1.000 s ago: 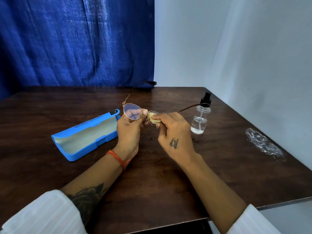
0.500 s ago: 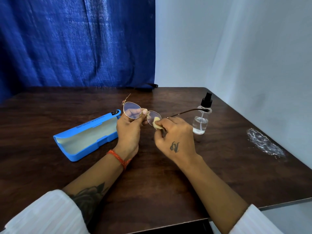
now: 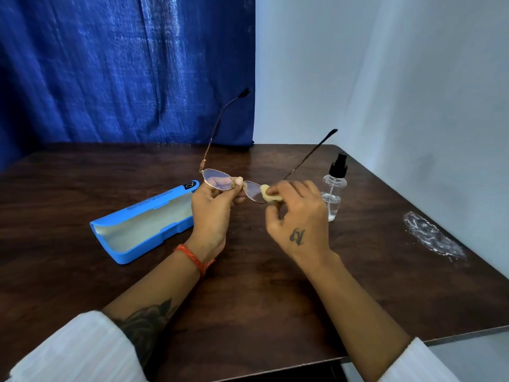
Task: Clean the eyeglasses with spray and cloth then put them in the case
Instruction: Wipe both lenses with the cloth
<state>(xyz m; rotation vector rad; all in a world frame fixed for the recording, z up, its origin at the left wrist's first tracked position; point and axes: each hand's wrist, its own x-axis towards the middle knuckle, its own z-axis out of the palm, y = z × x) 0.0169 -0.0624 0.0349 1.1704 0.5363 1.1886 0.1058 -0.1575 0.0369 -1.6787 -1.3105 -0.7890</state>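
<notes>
Left hand point(image 3: 210, 209) pinching eyeglasses point(image 3: 234, 184), right hand point(image 3: 298, 216) — cloth point(image 3: 268, 195) on lens

Makeshift studio: curtain point(image 3: 126, 70), bare table point(image 3: 248, 312)

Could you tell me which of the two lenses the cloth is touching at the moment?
The lens nearer the spray bottle: the right hand pinches the yellow cloth against it. The other lens, by the left hand, is bare.

Blue case point(image 3: 143, 224), pale cream lining. Gold-rimmed eyeglasses point(image 3: 231, 186), dark temple tips. Yellow cloth point(image 3: 268, 194). Clear spray bottle point(image 3: 333, 188), black nozzle. Dark brown woodgrain table point(image 3: 261, 285). Blue curtain point(image 3: 124, 70). Orange wristband point(image 3: 192, 259).
</notes>
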